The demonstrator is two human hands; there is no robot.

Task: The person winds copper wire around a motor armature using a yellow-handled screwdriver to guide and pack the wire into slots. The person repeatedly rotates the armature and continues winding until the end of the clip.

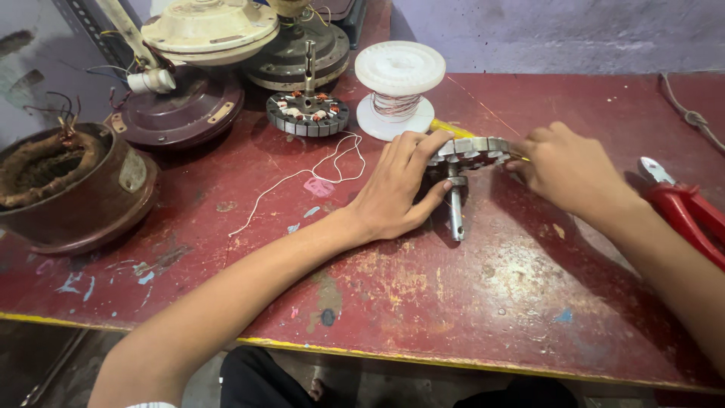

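A round metal stator core [472, 149] with a steel shaft pointing toward me rests tilted on the worn red table [468, 302]. My left hand [396, 189] grips its left edge, fingers over the top, thumb near the shaft. My right hand [563, 168] closes on its right edge, and a thin yellow piece shows at the fingertips. Just behind stands a white plastic spool [398, 87] with a little copper wire on it.
A second stator with coils [308, 113] lies at the back. Fan motor housings [204, 68] crowd the back left; a brown one with windings [72, 185] sits far left. White string [317, 170] trails across the table. Red-handled pliers [683, 208] lie at right.
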